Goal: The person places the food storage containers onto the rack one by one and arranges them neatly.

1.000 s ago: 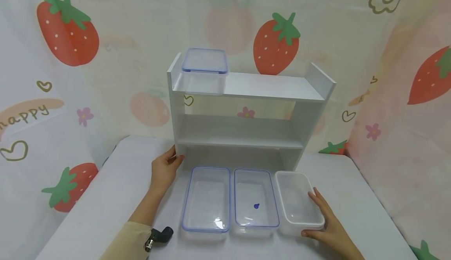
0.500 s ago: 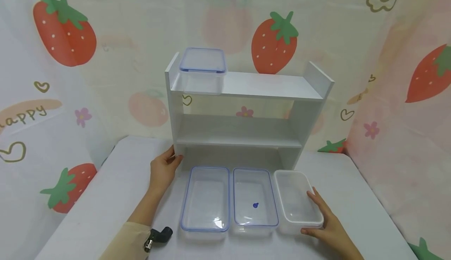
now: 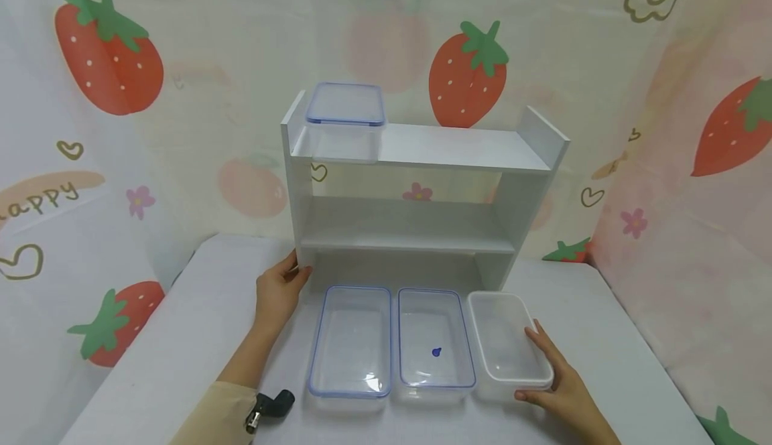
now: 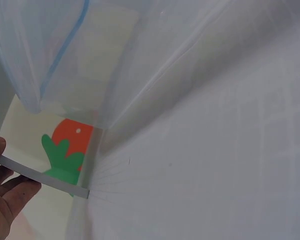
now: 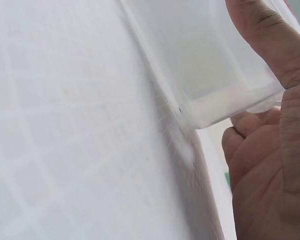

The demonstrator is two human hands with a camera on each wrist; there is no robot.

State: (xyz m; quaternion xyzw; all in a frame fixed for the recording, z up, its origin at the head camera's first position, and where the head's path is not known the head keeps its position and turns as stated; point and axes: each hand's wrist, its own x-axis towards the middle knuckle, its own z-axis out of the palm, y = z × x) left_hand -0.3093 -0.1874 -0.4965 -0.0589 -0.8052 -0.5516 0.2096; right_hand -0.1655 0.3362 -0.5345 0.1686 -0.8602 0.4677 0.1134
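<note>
The left hand (image 3: 279, 297) grasped the white shelf unit (image 3: 410, 222) low on its left side panel; in my left wrist view the panel's edge lay between thumb and fingers. The right hand (image 3: 567, 388) grasped the white-rimmed container (image 3: 512, 341) about its near right corner, thumb on the near wall, fingers along the right side. I saw this container on the white worktop (image 3: 597, 328), in front of the unit's right end, rightmost in a row of three. Just beside it stood the middle container (image 3: 429, 321), blue-rimmed, with a small blue spot (image 3: 437, 352); I could not tell whether the spot lay inside or on top. The left container (image 3: 352, 338), also blue-rimmed, stood next in line. A blue-lidded container (image 3: 345, 104) rested on the unit's top board, at its left end, before a strawberry-printed backdrop (image 3: 374, 3).
</note>
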